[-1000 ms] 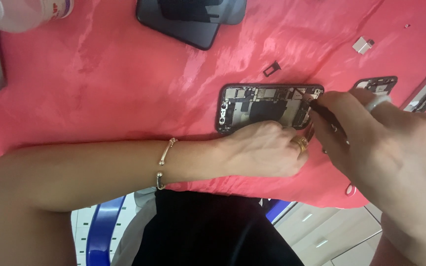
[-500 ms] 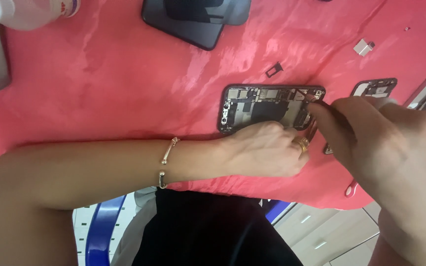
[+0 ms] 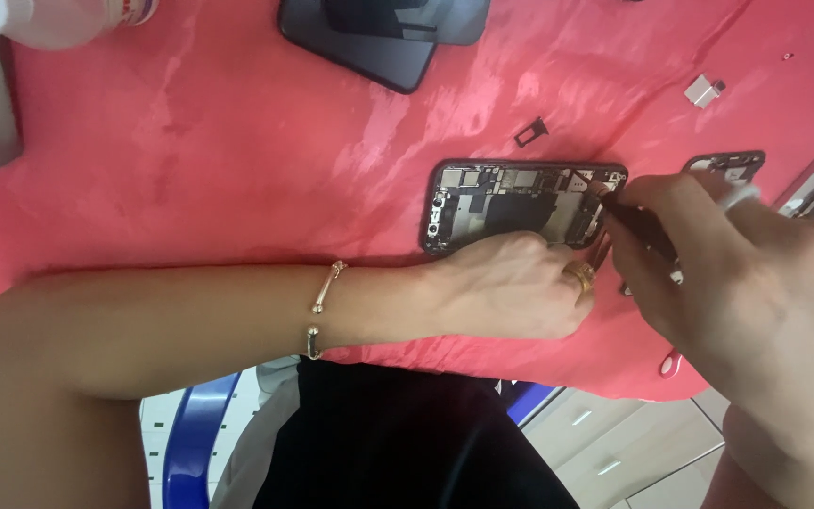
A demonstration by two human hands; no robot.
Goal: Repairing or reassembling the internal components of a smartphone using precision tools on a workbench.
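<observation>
Left hand (image 3: pixel 520 287) is pressing flat on the opened phone (image 3: pixel 511 203), steadying it, while right hand (image 3: pixel 746 283) is gripping a dark tool (image 3: pixel 638 226), working its right end.

— What covers the work surface?

— A wrinkled, glossy red cloth (image 3: pixel 190 160), spread across the whole table.

— And what lies on it?

— An opened dark phone body with bare circuitry (image 3: pixel 511 203) near the middle, two stacked black phones (image 3: pixel 383 33) at the far edge, a small black tray piece (image 3: pixel 529 132), and a little silver metal part (image 3: pixel 704 90).
</observation>
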